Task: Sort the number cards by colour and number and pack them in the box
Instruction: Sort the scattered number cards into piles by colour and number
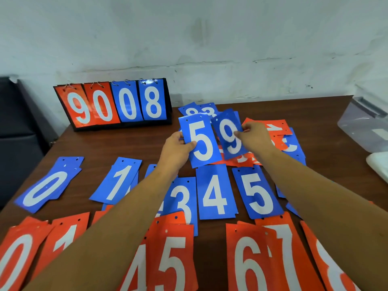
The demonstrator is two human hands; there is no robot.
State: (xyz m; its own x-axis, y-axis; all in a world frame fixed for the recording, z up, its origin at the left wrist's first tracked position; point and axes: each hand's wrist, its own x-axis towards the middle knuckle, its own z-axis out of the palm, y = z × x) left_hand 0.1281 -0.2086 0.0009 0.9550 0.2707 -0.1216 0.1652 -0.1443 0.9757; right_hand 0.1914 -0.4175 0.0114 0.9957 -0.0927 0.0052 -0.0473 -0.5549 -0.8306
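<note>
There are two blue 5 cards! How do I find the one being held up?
Start at the scoreboard showing 9008 at the back of the brown table, then come forward to the cards lifted in the air. The left hand pinches the held blue 5, beside the blue 9 in the right hand. The other blue 5 lies flat on the table.

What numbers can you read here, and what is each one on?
"9 0 0 8": scoreboard, red then blue flaps.
"5": blue card, left hand holds it.
"9": second blue card, right hand holds it.
"0", "1", "3", "4", "5": blue stacks on the table.
"0", "1", "4", "5", "6", "7": red stacks.
Rightmost red stack and the far pile: digits partly hidden, unreadable.
</note>
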